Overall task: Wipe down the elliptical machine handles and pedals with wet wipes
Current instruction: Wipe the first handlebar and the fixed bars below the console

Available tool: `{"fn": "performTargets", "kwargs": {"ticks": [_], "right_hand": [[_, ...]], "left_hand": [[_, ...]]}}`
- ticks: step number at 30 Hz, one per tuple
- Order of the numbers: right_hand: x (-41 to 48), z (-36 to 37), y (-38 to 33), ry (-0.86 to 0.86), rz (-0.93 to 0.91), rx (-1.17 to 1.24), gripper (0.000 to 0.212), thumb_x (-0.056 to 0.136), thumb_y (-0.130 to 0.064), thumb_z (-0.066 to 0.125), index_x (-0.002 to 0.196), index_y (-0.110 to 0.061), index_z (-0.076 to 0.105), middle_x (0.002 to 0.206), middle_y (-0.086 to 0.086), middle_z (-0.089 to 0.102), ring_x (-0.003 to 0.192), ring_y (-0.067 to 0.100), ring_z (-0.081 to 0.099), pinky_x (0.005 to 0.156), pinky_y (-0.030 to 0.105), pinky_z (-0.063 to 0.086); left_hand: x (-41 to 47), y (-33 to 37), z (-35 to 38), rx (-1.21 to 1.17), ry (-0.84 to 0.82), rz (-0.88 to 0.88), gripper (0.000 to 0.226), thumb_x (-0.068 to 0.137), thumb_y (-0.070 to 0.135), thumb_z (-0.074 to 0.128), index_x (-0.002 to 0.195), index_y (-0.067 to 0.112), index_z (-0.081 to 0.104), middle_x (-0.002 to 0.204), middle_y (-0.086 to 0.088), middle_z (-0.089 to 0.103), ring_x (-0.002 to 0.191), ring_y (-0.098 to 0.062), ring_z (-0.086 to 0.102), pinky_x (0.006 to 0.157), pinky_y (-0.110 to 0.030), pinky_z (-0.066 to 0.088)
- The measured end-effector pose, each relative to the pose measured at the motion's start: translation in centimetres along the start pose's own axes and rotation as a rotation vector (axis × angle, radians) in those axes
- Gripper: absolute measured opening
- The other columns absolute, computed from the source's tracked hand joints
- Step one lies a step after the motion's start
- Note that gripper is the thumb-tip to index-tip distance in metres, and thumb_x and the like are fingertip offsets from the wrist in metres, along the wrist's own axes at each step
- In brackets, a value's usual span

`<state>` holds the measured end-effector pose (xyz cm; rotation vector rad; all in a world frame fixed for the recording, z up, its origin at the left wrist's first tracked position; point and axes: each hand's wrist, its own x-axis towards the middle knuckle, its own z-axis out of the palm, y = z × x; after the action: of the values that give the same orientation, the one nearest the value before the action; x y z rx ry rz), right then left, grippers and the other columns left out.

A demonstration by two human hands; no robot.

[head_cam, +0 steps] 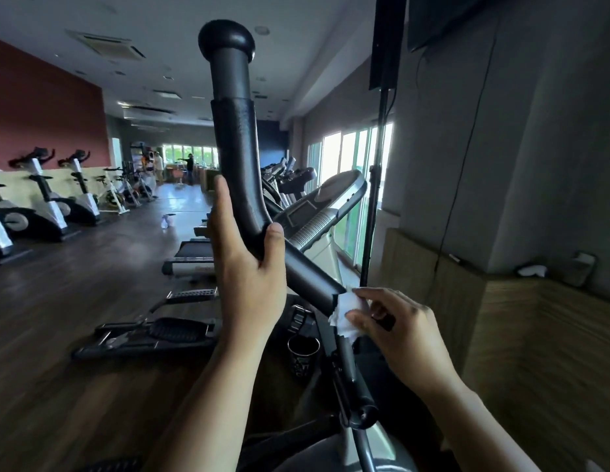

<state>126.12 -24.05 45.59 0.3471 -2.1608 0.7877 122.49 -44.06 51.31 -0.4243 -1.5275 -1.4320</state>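
Black handle – bent tube, knob on top, upright. White crumpled wet wipe touches the handle's lower end. Ribbed pedal – low, left of the handle.

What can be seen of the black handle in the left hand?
The handle is a black tube with a rounded knob on top and a textured sleeve below it. Nearly upright above, it bends down toward the right. The left hand grips it at the bend; the right hand holds a white wipe against its lower end.

The wooden floor carries exercise bikes, treadmills, an elliptical machine and a bottle.
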Motion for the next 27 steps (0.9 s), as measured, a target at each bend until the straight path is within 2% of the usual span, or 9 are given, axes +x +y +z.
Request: {"fn": "performTargets", "kwargs": {"ticks": [3, 6, 9, 13, 15, 17, 21, 24, 27], "right_hand": [[-1.3, 0.6, 0.2, 0.1, 0.071, 0.005, 0.026, 0.083, -0.02, 0.081, 0.108, -0.023, 0.075, 0.095, -0.01, 0.073, 0.088, 0.001, 0.065, 0.074, 0.004, 0.044], [-2.2, 1.0, -0.3, 0.154, 0.112, -0.041, 0.023, 0.085, -0.018, 0.079, 0.107, -0.021, 0.075, 0.099, -0.006, 0.075, 0.087, 0.003, 0.066, 0.075, 0.005, 0.045], [-2.7, 1.2, -1.2, 0.173, 0.162, -0.096, 0.023, 0.085, -0.019, 0.078, 0.108, -0.023, 0.075, 0.1, -0.007, 0.075, 0.081, 0.004, 0.068, 0.074, 0.013, 0.05], [-3.3, 1.9, -3.1, 0.238, 0.213, -0.171, 0.026, 0.085, -0.021, 0.078, 0.111, -0.025, 0.075, 0.108, -0.013, 0.074, 0.09, 0.002, 0.067, 0.082, 0.011, 0.048], [-3.5, 2.5, -4.5, 0.281, 0.238, -0.187, 0.028, 0.085, -0.02, 0.078, 0.112, -0.028, 0.074, 0.108, -0.015, 0.073, 0.09, 0.001, 0.067, 0.082, 0.017, 0.05], [-3.5, 3.2, -6.0, 0.335, 0.255, -0.173, 0.03, 0.084, -0.017, 0.078, 0.111, -0.029, 0.074, 0.107, -0.018, 0.072, 0.09, -0.001, 0.067, 0.081, 0.019, 0.052], [-3.4, 4.6, -9.1, 0.408, 0.251, -0.117, 0.03, 0.083, -0.009, 0.077, 0.108, -0.025, 0.075, 0.11, -0.022, 0.069, 0.095, -0.006, 0.065, 0.083, 0.012, 0.05], [-3.1, 5.3, -11.7, 0.443, 0.261, -0.005, 0.03, 0.085, -0.006, 0.076, 0.108, -0.026, 0.075, 0.112, -0.018, 0.071, 0.102, -0.004, 0.066, 0.087, 0.018, 0.053], [-2.6, 5.9, -14.8, 0.475, 0.296, 0.154, 0.028, 0.086, -0.006, 0.075, 0.105, -0.026, 0.074, 0.11, -0.01, 0.073, 0.099, -0.001, 0.068, 0.083, 0.016, 0.054]], "left_hand": [[-0.3, -0.4, -0.1, -0.025, 0.006, 0.02, 0.077, 0.098, 0.014, 0.061, 0.16, 0.023, 0.018, 0.156, 0.025, 0.022, 0.147, -0.006, 0.031, 0.12, -0.035, 0.033], [-0.3, -0.4, -0.1, -0.058, 0.015, 0.027, 0.075, 0.096, 0.008, 0.061, 0.159, 0.016, 0.021, 0.152, 0.022, 0.022, 0.14, 0.016, 0.023, 0.113, -0.008, 0.025], [-0.3, -0.5, -0.5, -0.082, -0.019, 0.026, 0.074, 0.096, 0.006, 0.06, 0.158, 0.015, 0.022, 0.155, 0.01, 0.023, 0.137, 0.02, 0.02, 0.109, -0.002, 0.021], [0.0, -1.6, -1.6, -0.169, -0.09, 0.081, 0.068, 0.097, 0.011, 0.058, 0.156, 0.018, 0.024, 0.159, 0.003, 0.028, 0.149, -0.013, 0.029, 0.121, -0.036, 0.031], [0.2, -2.6, -2.3, -0.208, -0.125, 0.107, 0.063, 0.098, 0.017, 0.057, 0.153, 0.022, 0.028, 0.156, -0.006, 0.037, 0.141, -0.028, 0.043, 0.112, -0.049, 0.041], [0.6, -3.6, -3.1, -0.276, -0.154, 0.109, 0.057, 0.097, 0.022, 0.056, 0.151, 0.022, 0.034, 0.149, -0.01, 0.044, 0.125, -0.034, 0.056, 0.099, -0.052, 0.051], [1.4, -4.7, -5.2, -0.317, -0.18, 0.17, 0.047, 0.095, 0.017, 0.058, 0.14, 0.012, 0.046, 0.136, -0.007, 0.051, 0.114, -0.03, 0.059, 0.09, -0.048, 0.054], [1.4, -4.6, -7.1, -0.286, -0.216, 0.313, 0.032, 0.093, 0.007, 0.06, 0.124, 0.0, 0.057, 0.125, -0.012, 0.057, 0.11, -0.027, 0.059, 0.089, -0.042, 0.053], [1.4, -4.3, -8.8, -0.307, -0.393, 0.467, 0.022, 0.094, 0.009, 0.062, 0.113, -0.002, 0.063, 0.116, -0.011, 0.063, 0.109, -0.017, 0.059, 0.097, -0.027, 0.047]]}}
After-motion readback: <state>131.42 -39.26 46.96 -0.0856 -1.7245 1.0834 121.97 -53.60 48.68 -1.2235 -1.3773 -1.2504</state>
